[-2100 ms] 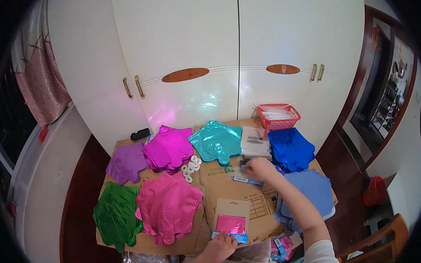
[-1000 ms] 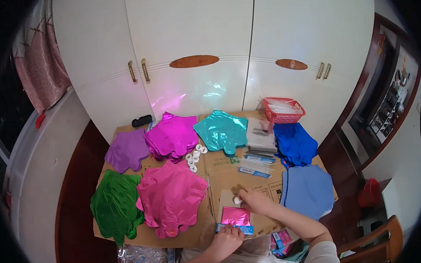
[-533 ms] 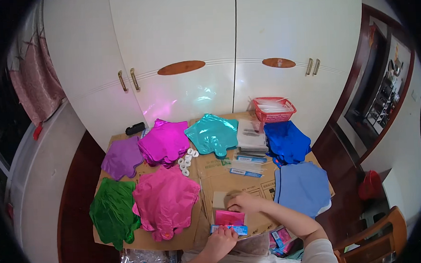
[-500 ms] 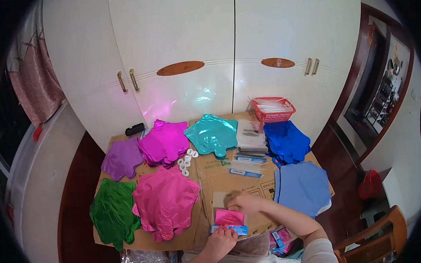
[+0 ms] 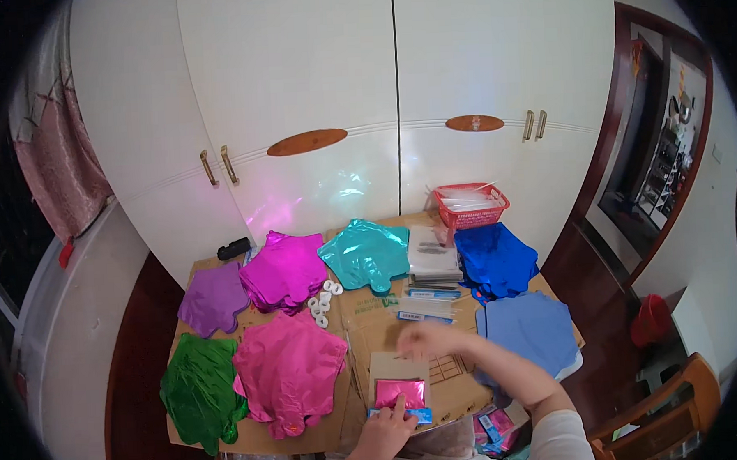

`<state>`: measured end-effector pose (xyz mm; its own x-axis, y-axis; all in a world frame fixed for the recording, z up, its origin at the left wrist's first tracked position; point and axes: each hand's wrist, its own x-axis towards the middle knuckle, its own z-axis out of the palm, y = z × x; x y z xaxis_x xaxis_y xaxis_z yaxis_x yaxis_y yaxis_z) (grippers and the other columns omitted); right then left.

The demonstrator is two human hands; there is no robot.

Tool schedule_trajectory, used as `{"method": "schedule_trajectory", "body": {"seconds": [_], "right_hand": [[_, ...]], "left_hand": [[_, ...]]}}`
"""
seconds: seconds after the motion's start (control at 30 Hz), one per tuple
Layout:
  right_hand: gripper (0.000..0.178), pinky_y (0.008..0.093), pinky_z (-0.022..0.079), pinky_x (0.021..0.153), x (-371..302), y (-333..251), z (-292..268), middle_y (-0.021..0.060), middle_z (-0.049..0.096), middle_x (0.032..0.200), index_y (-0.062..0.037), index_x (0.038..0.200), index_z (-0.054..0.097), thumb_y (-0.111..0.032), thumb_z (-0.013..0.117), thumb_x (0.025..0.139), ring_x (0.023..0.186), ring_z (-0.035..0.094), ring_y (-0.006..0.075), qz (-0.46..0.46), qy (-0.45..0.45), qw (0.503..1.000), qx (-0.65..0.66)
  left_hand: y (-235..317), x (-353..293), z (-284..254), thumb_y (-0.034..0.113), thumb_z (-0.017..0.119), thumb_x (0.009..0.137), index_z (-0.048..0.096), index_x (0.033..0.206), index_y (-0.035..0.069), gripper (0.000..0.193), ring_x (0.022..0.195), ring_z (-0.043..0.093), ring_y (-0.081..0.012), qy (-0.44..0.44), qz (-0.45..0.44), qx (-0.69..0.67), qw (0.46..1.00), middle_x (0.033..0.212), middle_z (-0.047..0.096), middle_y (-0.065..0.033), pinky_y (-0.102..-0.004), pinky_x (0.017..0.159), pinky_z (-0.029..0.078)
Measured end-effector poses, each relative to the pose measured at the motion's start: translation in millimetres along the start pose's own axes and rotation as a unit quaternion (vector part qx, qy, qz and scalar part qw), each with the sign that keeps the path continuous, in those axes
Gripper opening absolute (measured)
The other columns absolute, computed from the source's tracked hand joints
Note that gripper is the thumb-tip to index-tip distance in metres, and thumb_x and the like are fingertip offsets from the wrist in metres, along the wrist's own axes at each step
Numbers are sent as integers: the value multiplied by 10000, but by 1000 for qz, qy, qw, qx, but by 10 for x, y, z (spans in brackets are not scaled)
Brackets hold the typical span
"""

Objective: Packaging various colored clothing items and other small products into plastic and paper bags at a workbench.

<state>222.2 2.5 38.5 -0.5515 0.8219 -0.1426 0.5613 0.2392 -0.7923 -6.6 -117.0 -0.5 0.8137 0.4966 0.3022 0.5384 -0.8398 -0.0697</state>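
Pink foil packet (image 5: 401, 392) is located near the front edge of the cardboard (image 5: 459, 389), laid flat over a pale backing (image 5: 400, 365), with a blue strip (image 5: 423, 415) at its near end. Whether the backing is card or a clear sleeve cannot be told.

Packet is pressed from above by the left hand (image 5: 386, 431): the index finger is extended onto the foil, the other fingers are bent over the strip. Pressure seems to be applied so that slick, springy foil is kept flat and square. Whether the strip is also pinched cannot be told, its underside being hidden.

Right hand (image 5: 427, 340) is held beyond the packet, near the far end of the backing. It is blurred; neither the finger gap nor any contents can be made out.

White rings (image 5: 321, 304) are clustered between the pink pile (image 5: 291, 371) and the teal pile (image 5: 365, 255), presumably for easy reach. Blue-headed sleeves (image 5: 427, 305) are laid before the stack of clear bags (image 5: 433, 252). Loose white sticks (image 5: 470, 202) are contained in the red basket (image 5: 472, 218), probably to prevent rolling. Foil is sorted by colour, the dark blue pile (image 5: 497, 259) and pale blue pile (image 5: 529, 330) being placed at right, apparently against mixing.
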Motion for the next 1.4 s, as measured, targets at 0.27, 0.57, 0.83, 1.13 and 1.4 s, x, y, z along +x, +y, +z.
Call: {"method": "schedule_trajectory", "body": {"seconds": [0.27, 0.57, 0.83, 1.13, 1.4], "right_hand": [[249, 439, 500, 807, 569, 1244, -1346, 173, 660, 933, -95, 981, 677, -200, 581, 777, 879, 629, 343, 121, 209, 893, -380], [190, 433, 523, 730, 653, 1450, -1285, 134, 681, 825, -150, 863, 722, -268, 615, 758, 771, 665, 306, 169, 227, 858, -428], [175, 419, 523, 708, 189, 1138, -1414, 157, 665, 798, -125, 909, 711, -177, 583, 801, 774, 648, 344, 128, 525, 820, -190], [124, 337, 512, 549, -468, -14, 279, 27, 585, 786, -69, 817, 622, -149, 560, 746, 801, 614, 202, -25, 243, 790, -563], [115, 373, 540, 568, -427, 220, 571, 69, 609, 823, -80, 769, 659, -163, 580, 755, 794, 640, 244, 14, 220, 854, -471]], "left_hand": [[10, 55, -24, 182, 586, 740, 543, 780, 96, 104, 670, 605, -206, -17, 31, 37, 999, 1090, 607, -237, -319, 522, 528], [1, 66, 14, 179, 575, 732, 502, 745, 91, 115, 692, 620, -194, -29, 44, 27, 998, 1050, 624, -252, -312, 559, 527], [-161, 37, 15, 206, 601, 749, 495, 719, 112, 145, 625, 573, -153, 70, 57, -14, 996, 1032, 650, -145, -283, 516, 492], [-188, -228, 164, 154, 628, 651, 494, 708, 100, 155, 588, 532, -154, 210, -121, -106, 964, 1034, 655, -84, -276, 487, 469], [-283, -266, -77, 168, 613, 687, 485, 717, 115, 142, 588, 527, -140, 104, 57, 8, 993, 966, 654, -110, -270, 477, 460]]}}
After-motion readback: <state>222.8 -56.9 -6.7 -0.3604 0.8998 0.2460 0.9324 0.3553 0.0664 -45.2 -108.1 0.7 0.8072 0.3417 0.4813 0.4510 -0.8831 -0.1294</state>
